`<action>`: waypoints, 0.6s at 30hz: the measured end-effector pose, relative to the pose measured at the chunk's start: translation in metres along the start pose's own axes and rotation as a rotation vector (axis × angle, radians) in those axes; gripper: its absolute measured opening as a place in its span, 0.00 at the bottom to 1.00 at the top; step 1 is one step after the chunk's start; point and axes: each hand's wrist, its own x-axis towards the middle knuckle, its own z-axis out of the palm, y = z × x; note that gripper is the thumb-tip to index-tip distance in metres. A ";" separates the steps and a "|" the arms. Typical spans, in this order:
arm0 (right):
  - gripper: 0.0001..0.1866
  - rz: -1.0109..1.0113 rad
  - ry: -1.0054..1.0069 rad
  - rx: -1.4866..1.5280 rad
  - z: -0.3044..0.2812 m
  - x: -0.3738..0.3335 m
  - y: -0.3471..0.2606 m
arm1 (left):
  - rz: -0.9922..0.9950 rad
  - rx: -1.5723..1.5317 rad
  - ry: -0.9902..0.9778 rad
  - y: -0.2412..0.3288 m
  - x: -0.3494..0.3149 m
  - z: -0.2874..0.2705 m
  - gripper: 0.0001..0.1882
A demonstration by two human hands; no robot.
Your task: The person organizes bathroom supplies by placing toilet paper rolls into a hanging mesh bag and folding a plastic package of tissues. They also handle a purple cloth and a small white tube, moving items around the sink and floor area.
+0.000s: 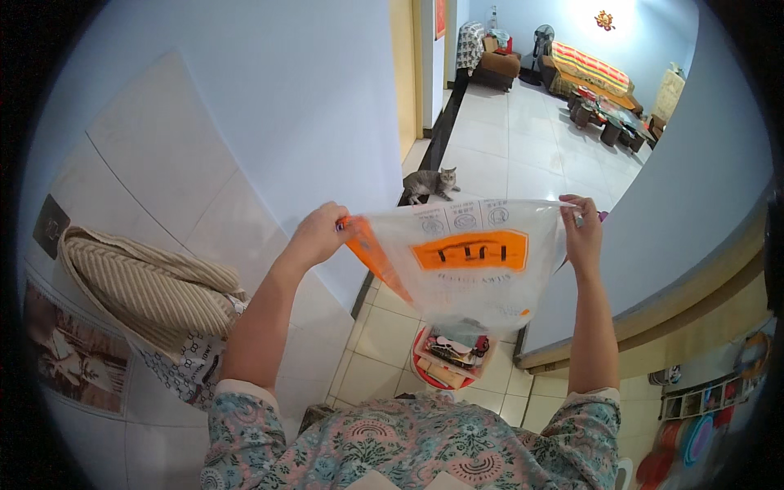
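Note:
A translucent white plastic bag (482,296) with orange printed patches is spread out in front of me, held up by its two upper corners. My left hand (317,234) pinches the orange-edged corner at the left. At the right, my right hand (581,231) grips the opposite corner, its fingers closed on the plastic. The bag hangs slack between both hands. Below its lower edge is a clear plastic box (487,364) of small items, resting on a red round stool or basin (421,369).
A grey tabby cat (426,184) sits on the tiled floor beyond the bag. A striped towel (155,286) hangs on the left wall. Another room holds a sofa (588,69), a low table (608,114) and a standing fan (539,49). Colourful basins (698,439) stand at lower right.

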 end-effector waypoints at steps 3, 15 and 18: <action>0.06 0.028 0.020 -0.095 0.001 0.005 -0.015 | 0.137 0.180 0.048 -0.020 -0.004 0.004 0.19; 0.16 -0.909 -0.213 -0.148 0.050 0.002 -0.126 | 0.219 -0.497 -0.305 0.104 -0.023 0.029 0.33; 0.25 -0.683 -0.211 -0.291 0.034 0.003 -0.126 | -0.017 -0.407 -0.239 0.096 -0.015 0.042 0.24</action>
